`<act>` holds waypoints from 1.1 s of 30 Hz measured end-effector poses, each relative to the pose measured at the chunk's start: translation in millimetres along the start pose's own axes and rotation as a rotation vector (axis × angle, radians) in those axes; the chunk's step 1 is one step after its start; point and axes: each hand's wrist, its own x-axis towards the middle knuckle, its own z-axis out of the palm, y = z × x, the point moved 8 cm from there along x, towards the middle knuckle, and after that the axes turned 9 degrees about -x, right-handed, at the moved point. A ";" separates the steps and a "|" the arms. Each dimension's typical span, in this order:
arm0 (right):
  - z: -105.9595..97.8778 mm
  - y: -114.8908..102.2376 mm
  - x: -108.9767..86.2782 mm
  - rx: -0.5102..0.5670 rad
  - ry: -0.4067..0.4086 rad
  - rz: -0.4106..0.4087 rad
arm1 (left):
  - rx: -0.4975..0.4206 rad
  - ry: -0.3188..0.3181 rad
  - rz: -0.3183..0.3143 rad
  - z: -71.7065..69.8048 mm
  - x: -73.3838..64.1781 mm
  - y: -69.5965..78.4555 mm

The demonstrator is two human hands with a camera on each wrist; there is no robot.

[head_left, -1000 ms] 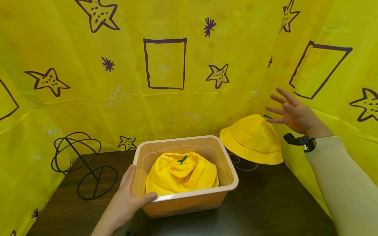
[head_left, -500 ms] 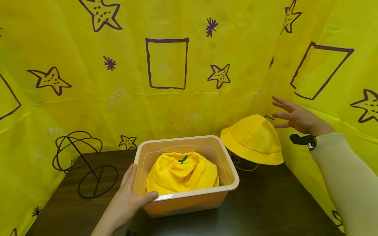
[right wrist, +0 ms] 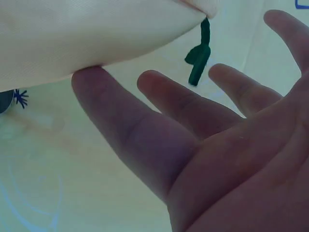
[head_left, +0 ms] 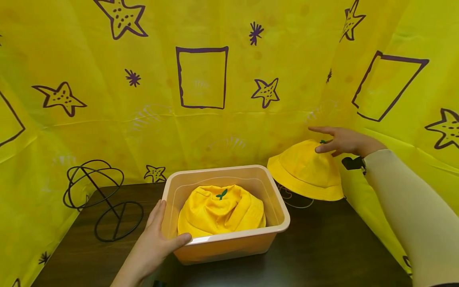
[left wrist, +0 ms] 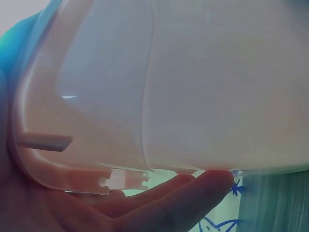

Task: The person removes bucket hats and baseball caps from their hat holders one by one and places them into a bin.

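Observation:
My left hand (head_left: 154, 243) grips the near left corner of a beige plastic bin (head_left: 233, 236), thumb over the front rim and fingers along the left side. In the left wrist view, the fingers lie against the bin's outer wall (left wrist: 203, 96). A crumpled yellow bucket hat (head_left: 215, 213) with a green sprout (head_left: 221, 194) on top lies inside the bin. Another yellow bucket hat (head_left: 305, 173) sits at the back right on a wire stand (head_left: 301, 207). My right hand (head_left: 346, 141) is at its crown, fingers extended; in the right wrist view, one fingertip (right wrist: 89, 79) meets the fabric beside the sprout (right wrist: 200, 53).
A black wire hat stand (head_left: 104, 197) stands bare at the left of the dark wooden table (head_left: 322, 247). Yellow cloth (head_left: 201, 135) printed with stars and frames hangs behind and on both sides, close to the hat at the right.
My right hand has come down and to the left, from the right of the hat to its crown. My left hand, the bin and both hats stay in place.

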 end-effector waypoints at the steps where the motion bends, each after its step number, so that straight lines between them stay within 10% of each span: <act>1: 0.3 -0.8 1.5 -0.019 -0.001 0.005 | -0.001 0.001 0.001 0.0 0.1 0.1; 16: 15.7 1.5 7.6 -0.287 -0.001 -0.013 | -0.007 -0.013 -0.010 1.6 0.9 -1.1; 33: 12.7 6.6 8.9 -0.228 0.015 -0.013 | -0.008 -0.010 -0.019 1.9 0.1 -2.0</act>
